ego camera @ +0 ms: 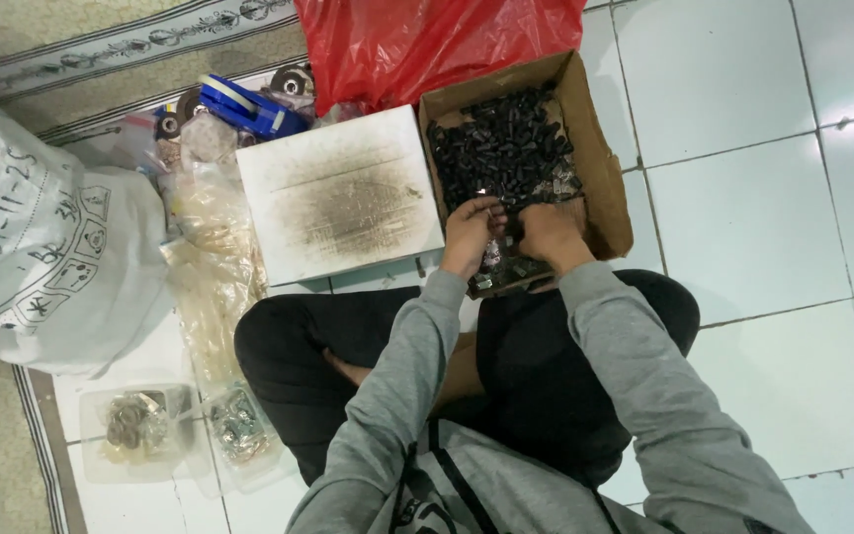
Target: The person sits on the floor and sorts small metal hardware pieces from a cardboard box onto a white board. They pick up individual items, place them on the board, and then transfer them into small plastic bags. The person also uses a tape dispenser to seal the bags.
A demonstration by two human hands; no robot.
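Observation:
I sit cross-legged on a white tiled floor in grey sleeves and dark trousers. An open cardboard box in front of my knees holds several small black parts. My left hand and my right hand both reach into the near end of the box, close together. Their fingers are curled around a small clear bag with shiny bits between them. What exactly each finger grips is hidden.
A white slab with dark smudges lies left of the box. A red plastic bag sits behind. A large white sack, clear bags, a blue tape dispenser and two clear tubs of metal parts lie left.

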